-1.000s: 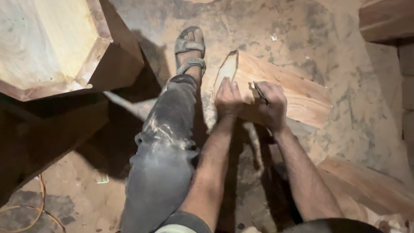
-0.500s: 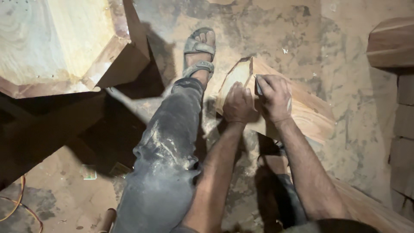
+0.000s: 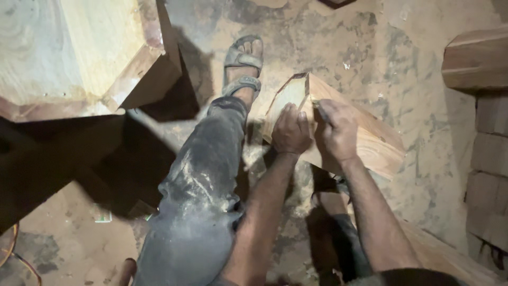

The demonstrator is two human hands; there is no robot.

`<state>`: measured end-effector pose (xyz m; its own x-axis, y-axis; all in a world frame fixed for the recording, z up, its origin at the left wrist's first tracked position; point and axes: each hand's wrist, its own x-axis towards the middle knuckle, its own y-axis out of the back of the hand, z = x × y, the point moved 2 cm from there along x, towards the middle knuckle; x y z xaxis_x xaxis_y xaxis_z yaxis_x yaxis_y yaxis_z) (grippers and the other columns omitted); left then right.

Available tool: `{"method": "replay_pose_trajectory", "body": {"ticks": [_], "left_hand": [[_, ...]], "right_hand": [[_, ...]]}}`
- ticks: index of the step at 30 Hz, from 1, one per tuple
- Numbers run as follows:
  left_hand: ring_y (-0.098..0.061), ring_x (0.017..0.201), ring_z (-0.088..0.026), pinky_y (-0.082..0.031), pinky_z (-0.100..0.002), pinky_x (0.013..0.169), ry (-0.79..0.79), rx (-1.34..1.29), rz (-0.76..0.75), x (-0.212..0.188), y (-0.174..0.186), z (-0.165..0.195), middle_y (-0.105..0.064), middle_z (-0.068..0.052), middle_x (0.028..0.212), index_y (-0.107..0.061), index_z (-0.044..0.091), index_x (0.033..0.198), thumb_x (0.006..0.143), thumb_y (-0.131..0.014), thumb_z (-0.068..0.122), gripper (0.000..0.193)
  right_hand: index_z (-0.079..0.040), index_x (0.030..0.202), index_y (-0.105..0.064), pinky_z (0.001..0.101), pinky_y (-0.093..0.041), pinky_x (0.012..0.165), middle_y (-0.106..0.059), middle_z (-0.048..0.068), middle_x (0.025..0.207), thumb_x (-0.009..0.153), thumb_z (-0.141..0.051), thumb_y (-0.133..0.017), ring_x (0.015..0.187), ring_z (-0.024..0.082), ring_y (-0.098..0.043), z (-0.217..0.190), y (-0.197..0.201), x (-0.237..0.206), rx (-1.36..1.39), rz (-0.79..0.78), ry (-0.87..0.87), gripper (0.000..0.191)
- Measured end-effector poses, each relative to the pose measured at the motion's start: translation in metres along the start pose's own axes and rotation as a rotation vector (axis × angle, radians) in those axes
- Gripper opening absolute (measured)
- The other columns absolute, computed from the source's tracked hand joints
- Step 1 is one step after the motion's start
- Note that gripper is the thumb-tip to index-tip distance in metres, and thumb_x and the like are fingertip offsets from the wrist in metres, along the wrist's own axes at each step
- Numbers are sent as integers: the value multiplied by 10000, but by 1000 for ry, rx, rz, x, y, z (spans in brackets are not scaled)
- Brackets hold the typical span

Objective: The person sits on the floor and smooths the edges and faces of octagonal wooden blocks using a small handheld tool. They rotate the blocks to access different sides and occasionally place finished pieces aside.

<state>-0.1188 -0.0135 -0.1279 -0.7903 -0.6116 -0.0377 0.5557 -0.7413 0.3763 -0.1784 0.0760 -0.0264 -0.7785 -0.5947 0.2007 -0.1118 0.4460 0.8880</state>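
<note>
Dusty dirt floor (image 3: 381,63), sawdust around. Wood block (image 3: 365,137) lies centre-right; left hand (image 3: 291,130) pressed flat on it, right hand (image 3: 336,130) pinching a small tool (image 3: 319,110). Big block (image 3: 79,53) upper left.

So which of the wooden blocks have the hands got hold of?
The small angled block on the floor by the sandalled foot; both hands rest on it. The big octagonal block sits untouched.

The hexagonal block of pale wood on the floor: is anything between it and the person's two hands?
Nothing visible stands between them. The left hand rests directly on the hexagonal block of pale wood near its cut end. The right hand is also on the block, gripping a small dark tool against its surface.
</note>
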Motion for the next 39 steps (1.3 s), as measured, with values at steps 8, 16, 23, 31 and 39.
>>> {"method": "replay_pose_trajectory", "body": {"ticks": [8, 16, 23, 31, 39], "left_hand": [[-661, 1227, -397, -512, -451, 1073, -36, 28, 10, -1, 8, 2, -680, -246, 1287, -662, -15, 1240, 1013, -563, 255, 366], [-655, 1227, -394, -512, -445, 1066, -57, 2, -8, -11, 21, -1, -676, -233, 1306, -658, -22, 1271, 1048, -533, 257, 379], [-628, 1256, -414, -480, -450, 1120, -183, -88, -24, -35, 51, -7, -655, -254, 1331, -613, -24, 1301, 1095, -480, 239, 360], [-670, 1004, -433, -505, -500, 922, 369, -25, 16, -14, 51, -4, -732, -218, 1027, -736, 52, 1048, 1049, -473, 260, 335], [-655, 1010, -465, -503, -502, 907, 356, -73, 97, -22, 66, -8, -725, -239, 1031, -727, 40, 1030, 962, -515, 323, 360]], "right_hand": [[-79, 1063, -749, 434, -476, 934, -748, 80, 1143, 792, 33, -679, 1035, 292, -686, 13, 17, 7, -106, -193, 29, 301], [-61, 1036, -747, 449, -471, 960, -750, 100, 1096, 784, 5, -678, 1081, 322, -686, 8, 30, -13, -126, -125, 117, 270], [-45, 1126, -740, 393, -560, 861, -751, 118, 1058, 943, -40, -655, 957, 281, -720, 2, 44, -72, 86, 71, -393, 202], [-26, 1105, -764, 360, -562, 696, -736, 165, 846, 912, -76, -663, 744, 241, -713, -26, 27, -87, 193, 27, -662, 224], [0, 1072, -752, 393, -553, 747, -731, 163, 857, 933, -64, -618, 787, 297, -723, -66, -2, -80, 131, 286, -627, 203]]}}
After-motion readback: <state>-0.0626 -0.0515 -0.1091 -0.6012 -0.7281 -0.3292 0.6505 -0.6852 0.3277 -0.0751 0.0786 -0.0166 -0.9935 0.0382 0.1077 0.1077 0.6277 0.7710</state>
